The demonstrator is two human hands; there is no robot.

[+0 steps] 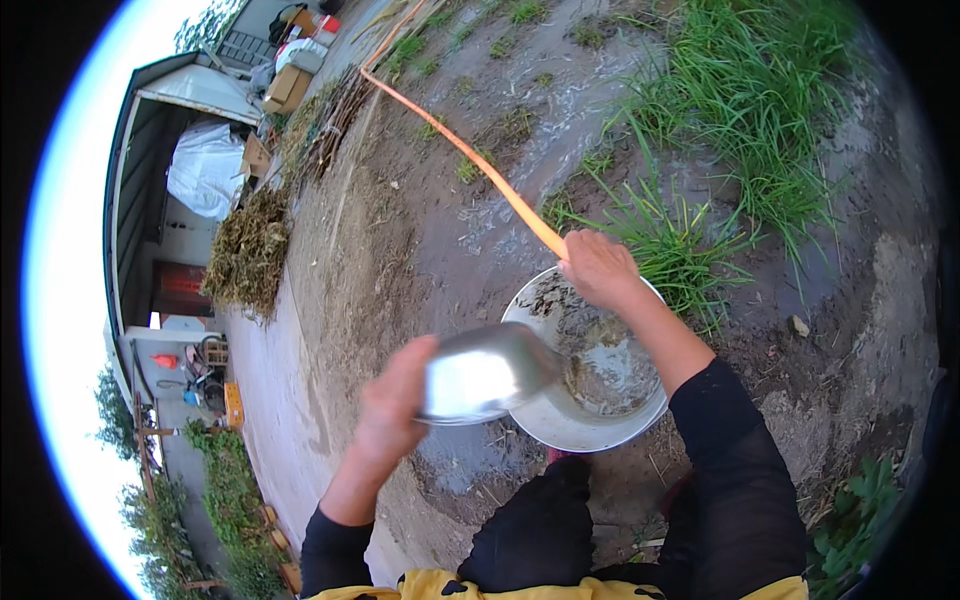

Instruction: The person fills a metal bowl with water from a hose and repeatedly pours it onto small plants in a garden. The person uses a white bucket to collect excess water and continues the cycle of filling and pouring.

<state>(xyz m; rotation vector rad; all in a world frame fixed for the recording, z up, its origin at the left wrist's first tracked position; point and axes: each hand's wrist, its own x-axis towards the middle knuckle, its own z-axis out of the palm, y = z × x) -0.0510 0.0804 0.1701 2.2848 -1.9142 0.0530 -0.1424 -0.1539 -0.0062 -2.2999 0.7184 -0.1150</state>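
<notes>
My left hand (394, 397) grips the edge of a shiny metal bowl (487, 371), which is tilted over the left side of a larger white basin (577, 431). The bowl and that hand are blurred, and the inside of the bowl is hidden. My right hand (600, 270) is closed around an orange hose (517, 202) above the basin's far rim. The hose's end is hidden by the hand. Murky water (611, 367) with dark bits lies in the basin. The basin rests on the muddy ground in front of my feet.
Wet soil (450, 210) surrounds the basin, with tall green grass (750, 112) beyond it to the right. A concrete strip (262, 375) runs along the left. Past it are a dry plant heap (247, 255), bundled sticks (337, 124), cardboard boxes (287, 88) and an open shed (169, 187).
</notes>
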